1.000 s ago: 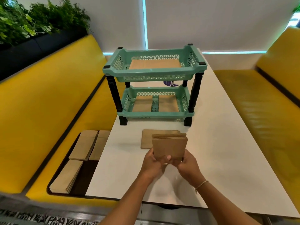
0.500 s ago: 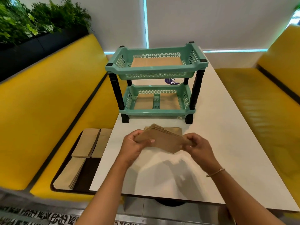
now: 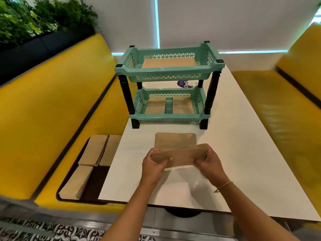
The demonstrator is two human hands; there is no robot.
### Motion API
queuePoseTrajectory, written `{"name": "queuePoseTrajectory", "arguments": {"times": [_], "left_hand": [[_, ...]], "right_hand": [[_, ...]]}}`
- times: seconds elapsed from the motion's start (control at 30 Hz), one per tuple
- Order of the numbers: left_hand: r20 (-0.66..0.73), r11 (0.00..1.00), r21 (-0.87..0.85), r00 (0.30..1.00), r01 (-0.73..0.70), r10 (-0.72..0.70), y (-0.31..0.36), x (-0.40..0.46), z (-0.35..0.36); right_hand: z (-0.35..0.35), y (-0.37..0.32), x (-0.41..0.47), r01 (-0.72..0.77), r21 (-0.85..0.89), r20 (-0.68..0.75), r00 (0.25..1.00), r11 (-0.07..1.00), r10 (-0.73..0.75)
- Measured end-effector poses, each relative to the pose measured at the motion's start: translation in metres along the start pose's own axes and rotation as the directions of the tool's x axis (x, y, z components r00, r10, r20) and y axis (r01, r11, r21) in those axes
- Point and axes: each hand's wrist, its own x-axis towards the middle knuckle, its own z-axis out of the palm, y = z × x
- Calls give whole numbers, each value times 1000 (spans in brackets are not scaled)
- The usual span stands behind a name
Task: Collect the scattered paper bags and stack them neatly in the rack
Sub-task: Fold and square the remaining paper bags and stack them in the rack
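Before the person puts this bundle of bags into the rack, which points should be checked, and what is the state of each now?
1. Both hands hold the bundle: ok. The left hand and right hand grip the ends of the held bags.
2. Bundle edges aligned: not ok. The bags are fanned at the top right edge.
3. Bundle level: not ok. It tilts, right end higher.
4. Room in the rack: ok. Both tiers hold only low, flat layers of bags.
5. Path to the rack: ok. Only a flat pile of bags lies between.
6. All bags collected: not ok. The bags on the bench remain.
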Motion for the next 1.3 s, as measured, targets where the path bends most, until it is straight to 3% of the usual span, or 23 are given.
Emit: {"name": "queuePoseTrajectory", "arguments": {"times": [0.13, 0.33, 0.4, 0.47, 0.5, 0.57, 0.63, 0.7, 0.73, 0.8, 0.87, 0.97, 1.07, 1.13, 1.3], "left_hand": [[35, 998, 54, 999, -20, 18, 5, 1, -8], [87, 958, 287, 996, -18, -8, -5, -4, -16], [123, 936, 349, 992, -47, 4, 1, 2, -18], [173, 932, 354, 985, -78, 16, 14, 11, -18], [184, 939, 335, 983, -79, 17, 24, 15, -18], [156, 966, 251, 987, -66, 27, 43, 27, -16], [85, 994, 104, 996, -38, 29, 60, 38, -11], [94, 998, -6, 994, 55, -54, 67, 47, -2], [136, 993, 15, 984, 113, -114, 66, 50, 3], [219, 967, 176, 950, 186, -223, 58, 54, 16], [199, 927, 353, 957, 130, -210, 56, 63, 26], [107, 808, 590, 991, -2, -75, 76, 90, 39], [91, 783, 622, 994, -14, -55, 101, 131, 55], [79, 773, 634, 995, 0, -66, 114, 155, 66], [99, 654, 755, 994, -51, -36, 127, 197, 81]], "right_hand": [[-1, 0, -3, -2, 17, 24, 1000, 1000, 1], [-7, -8, -2, 46, -183, 50, 998, 982, -37], [-14, -20, 7, 151, -364, 130, 985, 919, -110], [-18, -33, 18, 263, -572, 274, 954, 777, -121], [-20, -39, 23, 290, -631, 324, 941, 720, -94], [-21, -46, 31, 255, -663, 323, 946, 704, -39], [-22, -51, 37, 94, -539, 242, 969, 837, 47], [-18, -54, 41, -186, -145, 255, 942, 972, 218], [-14, -56, 44, -322, 46, 298, 908, 946, 295], [-8, -58, 52, -469, 195, 334, 857, 861, 391], [0, -60, 65, -506, 206, 287, 849, 837, 443], [11, -63, 98, -436, 124, 74, 900, 892, 429], [17, -82, 134, -321, -138, -124, 944, 937, 305], [20, -101, 155, -272, -346, -150, 961, 898, 233], [23, -116, 194, -286, -492, -205, 956, 822, 210]]}}
